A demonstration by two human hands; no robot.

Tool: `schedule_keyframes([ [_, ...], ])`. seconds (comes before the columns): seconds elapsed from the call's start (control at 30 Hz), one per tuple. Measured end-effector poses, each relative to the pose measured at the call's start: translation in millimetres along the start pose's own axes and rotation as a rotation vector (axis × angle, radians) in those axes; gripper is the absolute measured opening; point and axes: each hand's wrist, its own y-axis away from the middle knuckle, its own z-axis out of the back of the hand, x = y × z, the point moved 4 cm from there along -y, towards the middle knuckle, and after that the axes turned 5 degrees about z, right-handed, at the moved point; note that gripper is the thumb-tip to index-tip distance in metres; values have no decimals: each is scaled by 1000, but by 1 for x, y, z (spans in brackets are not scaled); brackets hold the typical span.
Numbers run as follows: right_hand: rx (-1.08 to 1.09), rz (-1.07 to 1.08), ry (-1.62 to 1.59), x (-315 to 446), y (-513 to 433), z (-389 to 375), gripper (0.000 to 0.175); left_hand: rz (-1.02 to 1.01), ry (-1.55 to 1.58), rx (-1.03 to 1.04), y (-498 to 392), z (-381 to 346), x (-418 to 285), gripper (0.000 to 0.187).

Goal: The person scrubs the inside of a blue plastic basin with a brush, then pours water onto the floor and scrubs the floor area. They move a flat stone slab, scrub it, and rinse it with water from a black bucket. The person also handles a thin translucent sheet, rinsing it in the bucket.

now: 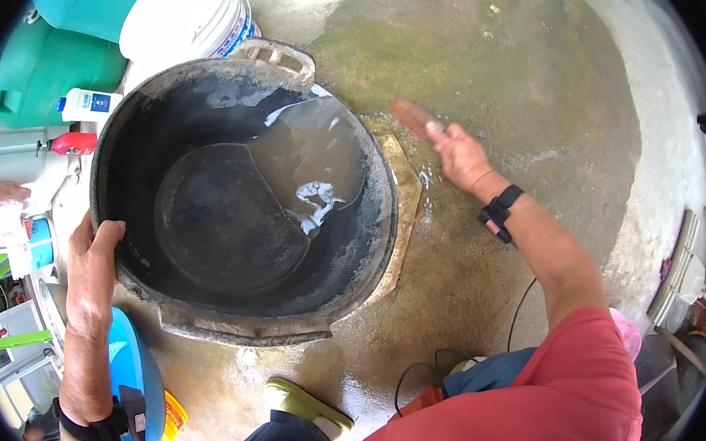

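A large black tub (pixel 214 214) with cast handles fills the middle of the view, tilted so that murky water (pixel 308 142) pools on its right side. White foam (pixel 318 203) floats there. My left hand (pixel 89 262) grips the tub's left rim, thumb over the edge. Out over the wet floor, to the right of the tub, my right hand (pixel 462 157) holds an orange-brown scrubbing brush (pixel 412 116), blurred and apart from the tub. The brush's bristles cannot be made out clearly. Beneath the tub's right edge shows a pale angular slab (pixel 406 194).
A white bucket (pixel 184 21), green containers (pixel 56 70), a white bottle (pixel 90 105) and a red bottle (pixel 72 143) stand beyond the tub. A blue basin (pixel 146 377) sits below my left forearm. Black cables (pixel 407 373) hang near my legs. The concrete floor (pixel 504 81) is wet.
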Motion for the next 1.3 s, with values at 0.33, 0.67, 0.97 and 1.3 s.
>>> schedule_keyframes([
  [0.33,20,-38,214,21,13,30,33,20,-6,31,-9,0,-3,33],
  [0.67,27,78,317,30,24,30,36,-53,27,69,-4,-3,-3,32],
  [0.97,162,-51,108,29,27,21,34,-56,46,44,-4,-4,-10,32],
  [1.3,86,141,159,32,42,33,31,-76,38,24,-5,-7,-12,29],
])
